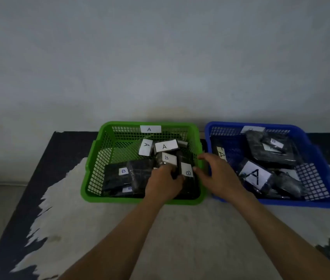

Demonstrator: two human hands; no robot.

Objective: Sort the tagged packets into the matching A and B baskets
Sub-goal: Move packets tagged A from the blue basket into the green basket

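Packets (137, 174): dark, wrapped, lying mixed in both baskets. Green basket (131, 200) carries label "A" (149, 129) and holds tags reading A, A, B, B, B. Blue basket (281, 203): own label half hidden, unreadable; inside are a large A tag (255, 174) and a small B.

Left hand (164, 182) grasps a packet mid green basket, just below a B tag (167, 158); whether that tag is its own is unclear. Right hand (218, 176) is released, fingers spread, above the green rim.

Risks: overlapping packets may lift together; glossy wrap may slip; scrawled B (188, 173) may be misread.
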